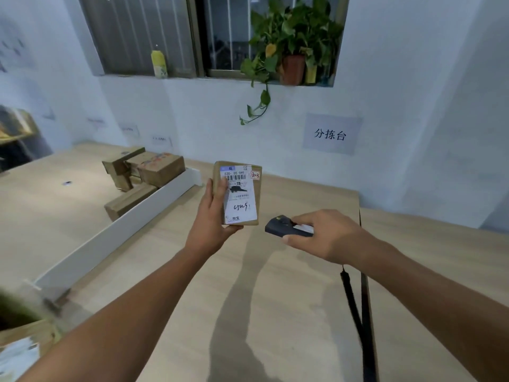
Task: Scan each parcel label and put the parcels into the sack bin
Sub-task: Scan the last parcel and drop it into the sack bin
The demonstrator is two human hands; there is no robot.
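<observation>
My left hand (210, 216) holds a small brown cardboard parcel (249, 194) upright above the wooden table, its white barcode label facing me. My right hand (325, 235) grips a dark handheld scanner (281, 226) just right of and below the parcel, its front end pointing left toward the label. A black wrist strap (355, 307) hangs from the scanner. Several more brown parcels (148, 169) lie piled at the back left of the table. At the bottom left corner a blurred green edge (13, 310) shows with a labelled parcel (22, 351) under it.
A low white divider board (124, 224) runs diagonally across the wooden table (275, 285) between me and the parcel pile. A potted plant (292, 51) and a yellow bottle (159, 63) stand on the window sill. A paper sign (330, 133) hangs on the wall.
</observation>
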